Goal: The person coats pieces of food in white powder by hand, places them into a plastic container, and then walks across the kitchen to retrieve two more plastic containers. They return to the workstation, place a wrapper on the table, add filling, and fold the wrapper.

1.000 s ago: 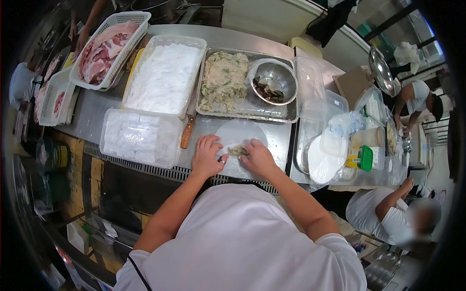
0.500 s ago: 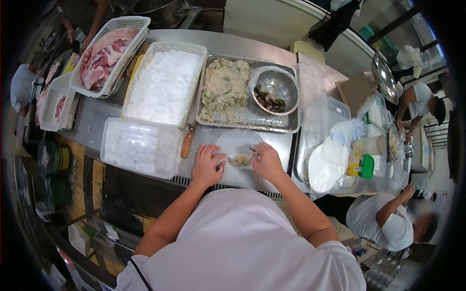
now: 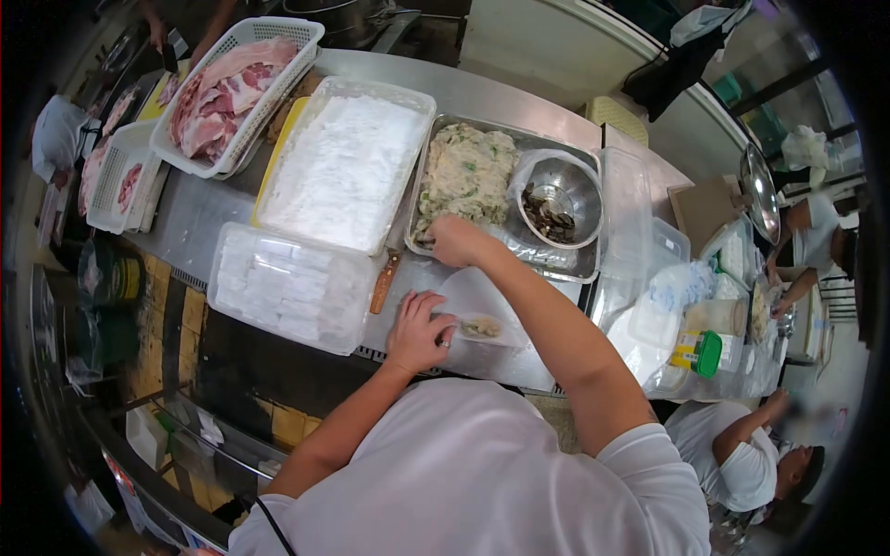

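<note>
A round, thin white wrapper (image 3: 475,295) lies on the steel table with a small mound of pale filling (image 3: 480,326) on it. At its left edge rests my left hand (image 3: 419,332), open, fingers spread and bent, a ring on one finger. My right hand (image 3: 461,241) is at the near left corner of the metal tray (image 3: 584,269), by the large mass of chopped filling with green bits (image 3: 471,169). Its fingers are curled together, and what they hold is hidden. Beside that filling, a steel bowl (image 3: 579,193) contains dark pieces.
Left of the tray stands a plastic bin of white powder (image 3: 348,167), with a lidded clear box (image 3: 287,287) in front. A wooden handle (image 3: 386,283) lies beside it. Raw meat (image 3: 232,97) fills a white basket (image 3: 167,153). Co-workers (image 3: 732,440) stand at right.
My right hand has left the wrapper and reached forward to the filling tray. My left hand stays by the wrapper. The view has turned, so the table appears shifted right.
</note>
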`<action>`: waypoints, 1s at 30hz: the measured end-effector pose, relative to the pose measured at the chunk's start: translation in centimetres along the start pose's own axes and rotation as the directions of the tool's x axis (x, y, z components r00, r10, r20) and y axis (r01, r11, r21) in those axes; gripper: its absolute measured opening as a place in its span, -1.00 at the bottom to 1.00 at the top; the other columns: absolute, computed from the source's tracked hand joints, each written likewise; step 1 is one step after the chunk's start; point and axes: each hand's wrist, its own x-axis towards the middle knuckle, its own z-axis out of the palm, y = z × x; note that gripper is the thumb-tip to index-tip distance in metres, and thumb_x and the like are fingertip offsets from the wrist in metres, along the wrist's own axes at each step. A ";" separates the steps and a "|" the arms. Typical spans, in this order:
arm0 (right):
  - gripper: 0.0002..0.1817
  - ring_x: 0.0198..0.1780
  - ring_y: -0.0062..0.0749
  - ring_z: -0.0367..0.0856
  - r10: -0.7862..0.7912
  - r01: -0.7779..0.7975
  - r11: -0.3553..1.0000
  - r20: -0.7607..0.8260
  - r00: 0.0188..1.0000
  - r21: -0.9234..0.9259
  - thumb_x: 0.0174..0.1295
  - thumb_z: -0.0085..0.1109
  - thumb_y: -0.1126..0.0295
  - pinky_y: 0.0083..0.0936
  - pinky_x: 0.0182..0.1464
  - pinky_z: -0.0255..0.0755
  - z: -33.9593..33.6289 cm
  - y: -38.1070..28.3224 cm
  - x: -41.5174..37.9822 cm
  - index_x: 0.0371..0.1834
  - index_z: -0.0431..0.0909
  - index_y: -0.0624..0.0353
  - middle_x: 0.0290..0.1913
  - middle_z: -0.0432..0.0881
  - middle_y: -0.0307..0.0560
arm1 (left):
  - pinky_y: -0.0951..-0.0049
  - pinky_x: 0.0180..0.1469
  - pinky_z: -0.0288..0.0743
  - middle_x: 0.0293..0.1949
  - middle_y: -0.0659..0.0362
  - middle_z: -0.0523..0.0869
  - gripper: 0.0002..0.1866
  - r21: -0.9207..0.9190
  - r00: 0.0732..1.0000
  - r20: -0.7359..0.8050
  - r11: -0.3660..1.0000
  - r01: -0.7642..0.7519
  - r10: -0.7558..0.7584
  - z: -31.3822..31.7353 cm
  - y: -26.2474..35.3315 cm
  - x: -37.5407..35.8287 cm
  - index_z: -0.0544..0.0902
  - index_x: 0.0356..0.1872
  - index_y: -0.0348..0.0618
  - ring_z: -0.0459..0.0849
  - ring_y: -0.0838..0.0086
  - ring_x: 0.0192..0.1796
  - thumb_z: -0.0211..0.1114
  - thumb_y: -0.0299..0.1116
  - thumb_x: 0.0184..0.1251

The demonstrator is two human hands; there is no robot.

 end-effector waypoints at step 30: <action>-0.72 -0.01 0.24 0.82 -0.012 -0.003 0.986 -0.085 0.996 -0.170 0.17 0.18 0.49 -0.06 0.12 0.68 1.2 -0.6 0.0 -0.18 0.81 0.40 -0.12 0.79 0.43 | -0.23 0.61 0.19 0.21 0.04 0.64 -0.79 -0.012 1.000 -0.020 1.000 -0.018 0.018 0.3 -0.4 -0.5 0.77 -0.18 -0.01 0.52 0.02 0.42 0.46 -0.41 0.11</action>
